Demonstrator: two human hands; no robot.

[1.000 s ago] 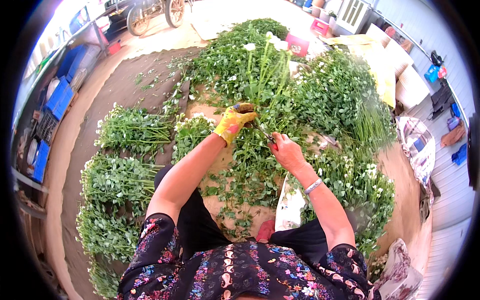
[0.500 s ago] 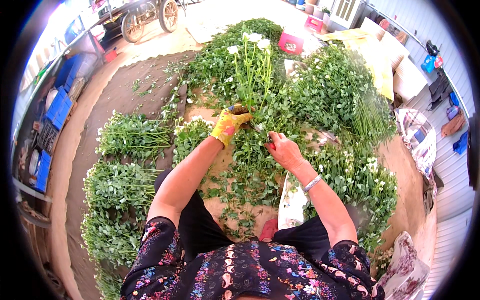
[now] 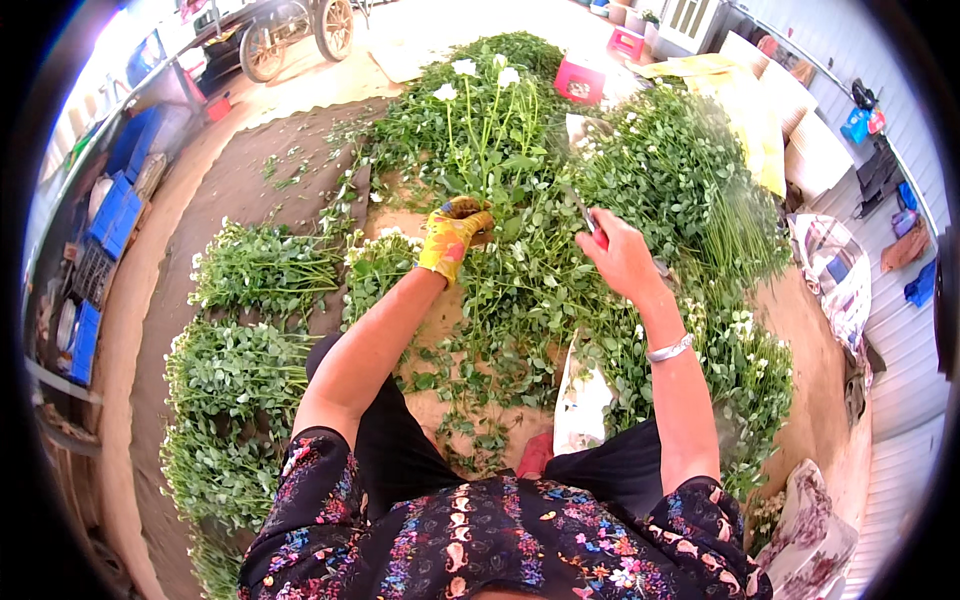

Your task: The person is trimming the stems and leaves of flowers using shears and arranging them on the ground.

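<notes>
My left hand (image 3: 450, 240), in a yellow patterned glove, grips several long green stems (image 3: 485, 155) topped by white blooms (image 3: 445, 92). My bare right hand (image 3: 622, 258), a silver bangle on its wrist, is closed on red-handled cutters (image 3: 582, 208), their metal blades pointing up and left, apart from the held stems. Both hands are over heaps of leafy cut stems (image 3: 520, 280). Bundles with white buds (image 3: 240, 410) lie to my left, and more greenery (image 3: 660, 170) is piled to my right and ahead.
A brown ground sheet (image 3: 240, 170) lies at left, beside shelves with blue crates (image 3: 115, 220). A wheeled cart (image 3: 265, 50) stands beyond. At right are a pink box (image 3: 580, 80), yellow sheeting (image 3: 760, 130), white stacked containers (image 3: 810, 165) and cloth bags (image 3: 830, 280) along a corrugated wall.
My right hand with the cutters has moved away from the stems, up and to the right. My left hand and the held blooms have shifted slightly left.
</notes>
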